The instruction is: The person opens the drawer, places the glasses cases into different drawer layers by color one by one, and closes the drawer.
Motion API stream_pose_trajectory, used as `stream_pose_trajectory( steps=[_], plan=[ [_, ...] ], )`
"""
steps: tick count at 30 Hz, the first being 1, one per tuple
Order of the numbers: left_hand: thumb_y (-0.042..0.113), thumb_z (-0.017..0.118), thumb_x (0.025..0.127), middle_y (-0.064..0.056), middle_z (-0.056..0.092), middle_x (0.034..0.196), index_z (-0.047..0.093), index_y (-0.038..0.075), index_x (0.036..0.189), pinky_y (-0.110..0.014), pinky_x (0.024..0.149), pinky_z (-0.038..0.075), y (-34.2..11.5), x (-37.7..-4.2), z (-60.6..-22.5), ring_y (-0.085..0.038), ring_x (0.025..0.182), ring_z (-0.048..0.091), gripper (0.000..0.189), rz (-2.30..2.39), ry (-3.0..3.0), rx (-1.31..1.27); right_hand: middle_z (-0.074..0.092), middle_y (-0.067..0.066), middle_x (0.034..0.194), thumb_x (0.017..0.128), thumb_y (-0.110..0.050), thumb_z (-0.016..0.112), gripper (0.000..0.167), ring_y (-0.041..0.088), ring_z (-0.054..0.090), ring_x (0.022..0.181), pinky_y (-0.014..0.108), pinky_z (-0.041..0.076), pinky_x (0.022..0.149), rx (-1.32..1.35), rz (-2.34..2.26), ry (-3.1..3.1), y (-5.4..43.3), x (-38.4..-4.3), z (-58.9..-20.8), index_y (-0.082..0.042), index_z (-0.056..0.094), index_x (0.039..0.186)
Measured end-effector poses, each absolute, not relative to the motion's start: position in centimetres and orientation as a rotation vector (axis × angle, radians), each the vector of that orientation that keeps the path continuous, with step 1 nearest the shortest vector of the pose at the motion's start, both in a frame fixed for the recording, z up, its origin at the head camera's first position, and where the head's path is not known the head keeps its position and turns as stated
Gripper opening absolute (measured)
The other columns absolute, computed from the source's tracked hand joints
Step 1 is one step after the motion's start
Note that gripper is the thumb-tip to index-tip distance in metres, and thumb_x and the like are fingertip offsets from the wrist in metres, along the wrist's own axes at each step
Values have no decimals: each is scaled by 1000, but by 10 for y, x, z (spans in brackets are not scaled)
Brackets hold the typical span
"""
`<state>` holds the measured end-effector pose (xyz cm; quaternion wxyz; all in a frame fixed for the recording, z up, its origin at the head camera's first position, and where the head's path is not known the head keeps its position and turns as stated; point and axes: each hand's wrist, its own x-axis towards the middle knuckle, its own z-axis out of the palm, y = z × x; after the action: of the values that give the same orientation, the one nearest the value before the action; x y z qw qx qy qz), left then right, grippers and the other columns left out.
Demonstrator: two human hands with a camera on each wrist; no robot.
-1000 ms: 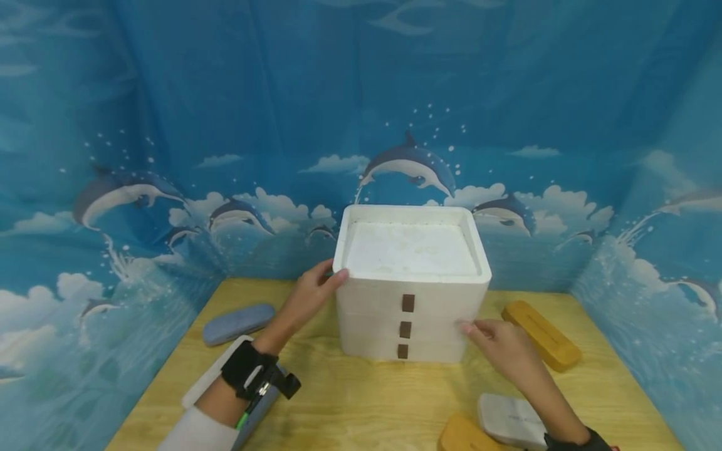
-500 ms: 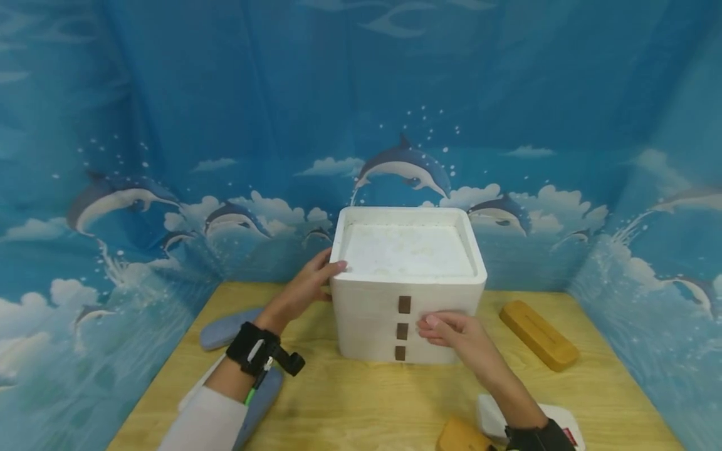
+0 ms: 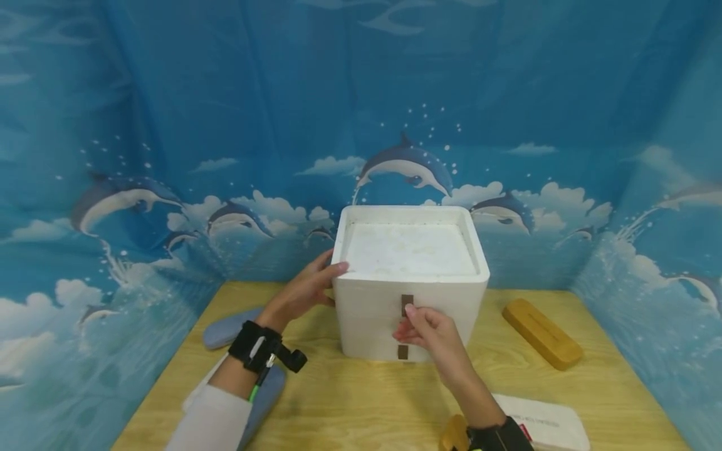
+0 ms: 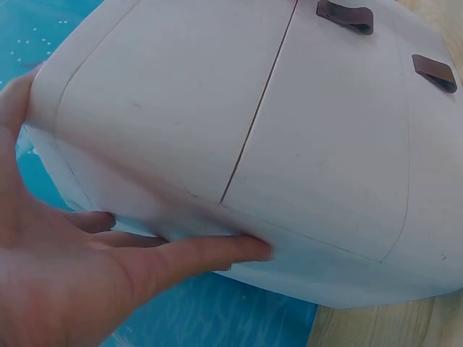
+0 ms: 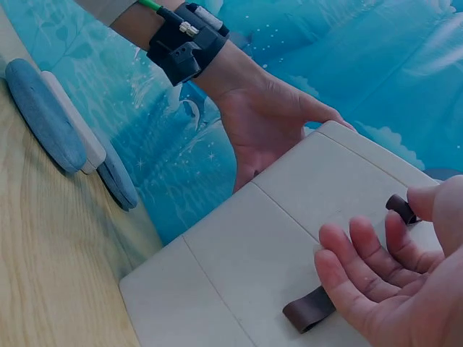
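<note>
A white three-drawer box with a recessed tray top stands at the back of the table. Its front carries brown loop pull tabs. My left hand rests against its left side, thumb over the top front rim and one finger straight along the side panel. My right hand is at the front, thumb and forefinger pinching the top pull tab. Its other fingers bend loosely near the middle tab and hide it in the head view. Below them the bottom tab shows. All drawers appear closed.
To the right lies a mustard-yellow oblong case; nearer are a white case and another yellow one, partly behind the right wrist. Blue-grey cases and a white case lie left. A dolphin-print curtain surrounds the table.
My right hand has moved left from the box's right edge across its front and up to the top pull tab. The left hand has stayed at the left rim.
</note>
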<state>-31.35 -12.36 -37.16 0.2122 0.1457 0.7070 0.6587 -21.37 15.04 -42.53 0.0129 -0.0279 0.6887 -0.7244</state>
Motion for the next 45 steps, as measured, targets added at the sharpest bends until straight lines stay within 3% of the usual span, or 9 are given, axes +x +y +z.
stream_pose_trajectory(
  steps=[3,10,18,26,45],
  plan=[
    [48,61,100,-16,28,169,8,31,167,-71,104,49,-124,-316,-372,-49,148,42,87,1829,1956,399,73,13,91,107,-31,59,41,20,76,84,33,64,82,-108,-2258,2155,148,-215,-423,10,66,100],
    [53,66,95,-13,12,174,5,42,166,-72,97,52,-126,-318,-374,-54,151,32,94,1764,1948,370,74,11,86,107,-24,58,37,18,75,81,30,64,80,-116,-2234,2208,146,-217,-421,10,67,95],
    [51,65,95,-19,26,169,8,40,166,-69,92,56,-123,-315,-375,-57,144,41,92,1758,1948,311,75,12,88,106,-20,56,32,18,75,84,30,63,84,-84,-2152,2343,147,-216,-425,6,67,92],
    [51,64,95,-21,29,168,9,39,166,-72,92,55,-120,-313,-373,-60,142,42,90,1767,1959,319,76,12,90,107,-20,55,31,18,75,88,25,59,86,-55,-2128,2371,147,-214,-425,4,68,92],
    [53,62,94,-18,39,162,17,40,165,-61,85,61,-118,-314,-374,-49,130,60,86,1757,1985,292,77,13,88,106,-22,55,33,17,75,87,25,57,88,-59,-2120,2379,143,-195,-423,4,67,89]
  ],
)
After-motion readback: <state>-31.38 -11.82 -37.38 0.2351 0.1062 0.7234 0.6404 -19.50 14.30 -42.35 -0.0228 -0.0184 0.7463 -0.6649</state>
